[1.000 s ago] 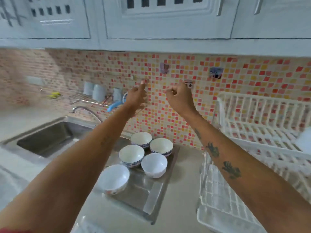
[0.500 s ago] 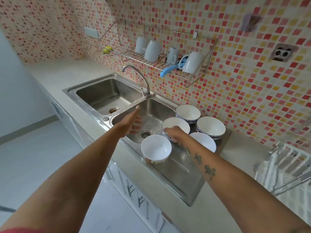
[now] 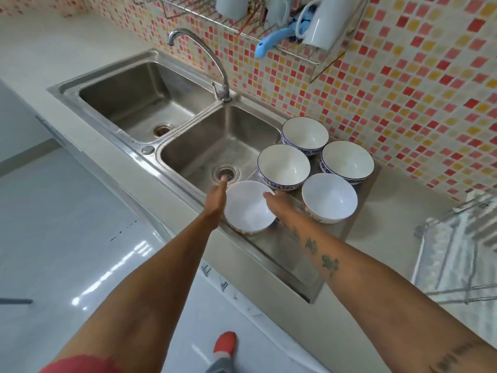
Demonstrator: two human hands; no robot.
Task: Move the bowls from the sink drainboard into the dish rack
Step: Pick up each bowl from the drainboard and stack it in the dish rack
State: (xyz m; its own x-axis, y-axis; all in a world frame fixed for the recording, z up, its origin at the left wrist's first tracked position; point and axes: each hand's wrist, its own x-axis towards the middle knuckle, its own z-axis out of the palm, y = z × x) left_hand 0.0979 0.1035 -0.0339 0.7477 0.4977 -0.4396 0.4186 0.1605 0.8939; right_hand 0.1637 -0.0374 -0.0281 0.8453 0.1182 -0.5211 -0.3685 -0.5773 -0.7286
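Both hands flank the nearest bowl (image 3: 248,207) on the drainboard (image 3: 271,246) — left hand (image 3: 216,196) flat, fingers extended; right hand (image 3: 278,204) touching its rim, its finger state unclear.

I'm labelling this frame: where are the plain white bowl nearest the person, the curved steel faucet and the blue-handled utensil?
Plain white bowl (image 3: 248,207): head view, inner bottom.
Curved steel faucet (image 3: 212,56): head view, arched spout.
Blue-handled utensil (image 3: 270,44): head view, handle.

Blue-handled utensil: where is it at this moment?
In the head view it hangs top centre in the wire wall rack, the blue-handled utensil beside a white mug, above the faucet.
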